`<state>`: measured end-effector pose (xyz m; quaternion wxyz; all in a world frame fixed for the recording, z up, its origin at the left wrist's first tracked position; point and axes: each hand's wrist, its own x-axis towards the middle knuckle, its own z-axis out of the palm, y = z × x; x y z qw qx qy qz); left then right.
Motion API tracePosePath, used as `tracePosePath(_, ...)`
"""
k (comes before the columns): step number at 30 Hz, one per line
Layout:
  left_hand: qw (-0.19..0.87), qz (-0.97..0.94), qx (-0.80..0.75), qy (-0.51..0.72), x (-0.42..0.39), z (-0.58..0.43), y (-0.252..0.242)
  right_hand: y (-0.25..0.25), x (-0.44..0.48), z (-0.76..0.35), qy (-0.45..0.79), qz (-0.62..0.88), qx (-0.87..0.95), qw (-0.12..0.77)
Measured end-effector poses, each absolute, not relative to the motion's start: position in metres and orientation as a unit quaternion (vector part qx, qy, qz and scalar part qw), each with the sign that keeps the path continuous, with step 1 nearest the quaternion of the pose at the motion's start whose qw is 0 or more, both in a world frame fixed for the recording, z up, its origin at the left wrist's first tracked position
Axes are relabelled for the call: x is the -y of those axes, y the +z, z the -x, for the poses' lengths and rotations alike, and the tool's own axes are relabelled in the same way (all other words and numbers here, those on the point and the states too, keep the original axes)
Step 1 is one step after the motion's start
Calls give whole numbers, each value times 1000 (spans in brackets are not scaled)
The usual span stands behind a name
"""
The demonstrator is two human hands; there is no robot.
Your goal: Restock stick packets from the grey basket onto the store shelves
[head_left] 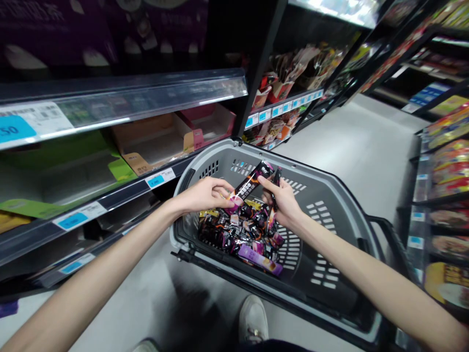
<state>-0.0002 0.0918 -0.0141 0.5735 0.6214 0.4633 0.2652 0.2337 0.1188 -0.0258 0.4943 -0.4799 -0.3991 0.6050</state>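
A grey shopping basket [340, 186] stands in front of me, with a heap of small dark sachets [242, 230] in its left part. Over the heap, my left hand [208, 194] pinches the lower end of a black and purple stick sachet [249, 185], which slants up to the right. My right hand [284, 200] has its thumb at the upper part of that sachet. Its fingers are closed round another dark sachet [273, 210], seen mostly edge-on. A light purple stick pack [260, 259] lies across the near side of the heap.
Shelves with open cardboard boxes [154, 139] and price tags [161, 178] run along the left, close to the basket rim. More packaged goods [452, 166] line the right side. Pale floor [370, 132] stretches beyond the basket. My shoe [253, 318] is just below its near edge.
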Motion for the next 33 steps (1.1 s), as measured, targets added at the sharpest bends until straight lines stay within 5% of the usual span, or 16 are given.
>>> tracePosePath(19,561,-622,-446,317,-91,2,-17,-21,-120,-233,720,422,346,428)
tracePosePath(27,397,-752,-474,228,-93,5,-15,-31,-119,-232,703,463,410,352)
tracePosePath(33,402,-763,-450,233,-94,4,-16,-26,-118,-231,725,404,412,375)
